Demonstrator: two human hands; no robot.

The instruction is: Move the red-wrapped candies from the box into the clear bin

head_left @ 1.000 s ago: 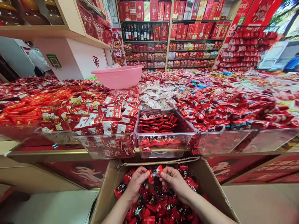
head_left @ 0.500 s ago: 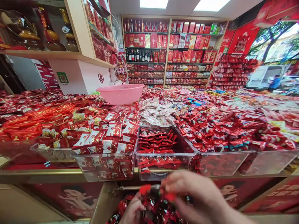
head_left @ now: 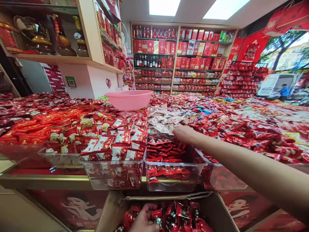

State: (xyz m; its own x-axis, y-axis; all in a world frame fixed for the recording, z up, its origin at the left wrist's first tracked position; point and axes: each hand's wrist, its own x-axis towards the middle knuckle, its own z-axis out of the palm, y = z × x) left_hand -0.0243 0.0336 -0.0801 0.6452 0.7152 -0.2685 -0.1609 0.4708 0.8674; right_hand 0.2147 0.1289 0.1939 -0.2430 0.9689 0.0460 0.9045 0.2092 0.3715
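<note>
Right hand (head_left: 181, 132), frame centre, is at the clear tray's (head_left: 170, 186) rear edge; its finger state cannot be told. Left hand (head_left: 143, 222), lower centre, fingers parted, is nearer the red packets (head_left: 183, 214) in the carton (head_left: 223, 209), which lie directly right of its fingertips, long axes mixed.

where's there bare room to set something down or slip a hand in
The middle clear bin looks open toward its right wall, beside the red packets, near the right hand. A narrow red strip lies between the left bins and gold edge. Crowded: the heaped packets behind, and the cardboard box, candies around the left hand.
</note>
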